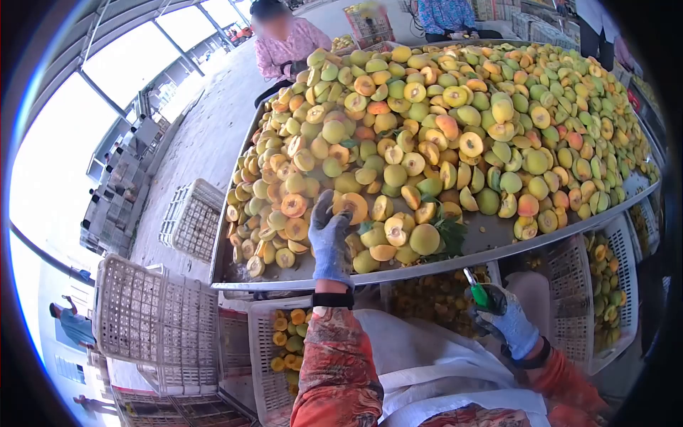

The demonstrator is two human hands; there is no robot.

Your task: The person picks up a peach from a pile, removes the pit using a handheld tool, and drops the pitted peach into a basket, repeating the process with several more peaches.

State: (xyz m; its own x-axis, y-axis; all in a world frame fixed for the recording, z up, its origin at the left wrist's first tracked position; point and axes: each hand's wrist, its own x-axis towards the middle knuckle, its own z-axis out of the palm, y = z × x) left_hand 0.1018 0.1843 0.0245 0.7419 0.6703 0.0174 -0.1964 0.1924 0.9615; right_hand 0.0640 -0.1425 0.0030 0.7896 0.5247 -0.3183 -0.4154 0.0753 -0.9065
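My left hand (330, 238), in a blue-grey glove, is at the near edge of a large heap of peaches. Its fingers and thumb are closed about a peach half (353, 207) whose cut face with a pit hollow points up. My gloved right hand (506, 320) is lower, in front of the table's edge, wrapped round the green handle (482, 297) of a small tool with a short metal tip. The tip's exact shape is too small to tell. Whole and halved peaches (424, 239) and some green leaves (449, 235) lie close to my left hand.
The metal table (398, 272) has a raised rim. Below it stand plastic crates with peaches, one at the left (262, 370) and one at the right (626, 285). Stacked crates (156, 320) stand farther left. Across the table are a person in pink (306, 46) and another in blue (446, 16).
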